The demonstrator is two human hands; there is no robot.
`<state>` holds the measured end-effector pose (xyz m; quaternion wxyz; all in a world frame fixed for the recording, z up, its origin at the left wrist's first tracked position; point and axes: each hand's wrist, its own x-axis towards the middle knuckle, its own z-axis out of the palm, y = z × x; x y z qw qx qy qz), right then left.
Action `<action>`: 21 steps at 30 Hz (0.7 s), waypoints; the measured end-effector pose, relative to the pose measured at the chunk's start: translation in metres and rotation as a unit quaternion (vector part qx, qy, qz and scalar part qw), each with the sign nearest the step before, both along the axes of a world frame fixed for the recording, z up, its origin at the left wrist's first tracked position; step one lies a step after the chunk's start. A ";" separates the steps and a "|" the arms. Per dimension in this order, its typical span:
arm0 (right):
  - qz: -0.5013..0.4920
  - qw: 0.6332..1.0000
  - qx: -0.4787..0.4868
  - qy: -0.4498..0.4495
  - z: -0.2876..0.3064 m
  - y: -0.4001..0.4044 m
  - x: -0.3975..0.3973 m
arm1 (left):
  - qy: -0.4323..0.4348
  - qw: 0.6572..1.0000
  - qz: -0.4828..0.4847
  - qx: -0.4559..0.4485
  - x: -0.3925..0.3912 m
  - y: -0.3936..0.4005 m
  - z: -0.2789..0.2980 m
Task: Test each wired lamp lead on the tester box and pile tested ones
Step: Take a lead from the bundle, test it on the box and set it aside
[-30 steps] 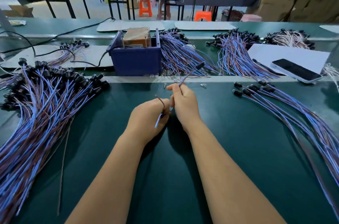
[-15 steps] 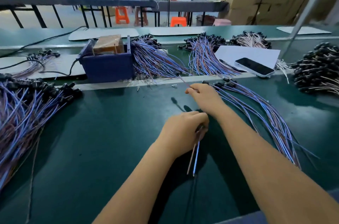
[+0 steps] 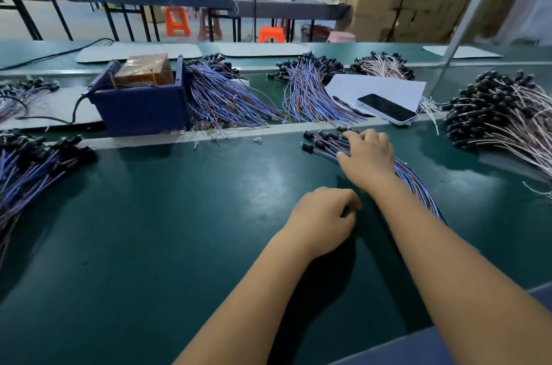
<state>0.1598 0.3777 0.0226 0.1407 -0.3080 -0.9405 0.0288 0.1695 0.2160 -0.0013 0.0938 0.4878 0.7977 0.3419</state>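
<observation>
My right hand (image 3: 367,152) lies on the small pile of blue and brown lamp leads (image 3: 418,182) at the right, with its fingers spread over the black sockets (image 3: 313,140). My left hand (image 3: 325,218) rests on the green table (image 3: 179,230) with its fingers curled, and no wire shows in it. The blue tester box (image 3: 140,107), with a brown block (image 3: 145,69) inside, stands at the back left, well away from both hands. A big heap of the same leads (image 3: 27,167) lies at the far left.
More lead bundles (image 3: 227,96) (image 3: 310,90) lie behind the pale strip beside the box. A phone (image 3: 386,109), a pen (image 3: 346,104) and white paper (image 3: 379,87) sit at the back right. A heap of pink-wired sockets (image 3: 501,113) fills the right edge. A black cable (image 3: 44,119) runs into the box.
My right hand carried the lead from the middle over to the right pile and now lies on it. The wire ends that stuck out of my left hand are gone. My view turned right.
</observation>
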 end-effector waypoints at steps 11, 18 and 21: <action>0.213 0.972 -0.068 0.075 -0.028 -0.159 -0.066 | 0.031 0.906 0.415 0.078 -0.081 -0.116 0.011; 0.305 0.943 -0.104 0.085 -0.030 -0.266 -0.111 | 0.070 0.852 0.517 0.037 -0.123 -0.196 0.003; 0.312 0.942 -0.114 0.054 -0.037 -0.274 -0.117 | 0.065 0.849 0.523 0.023 -0.131 -0.209 -0.004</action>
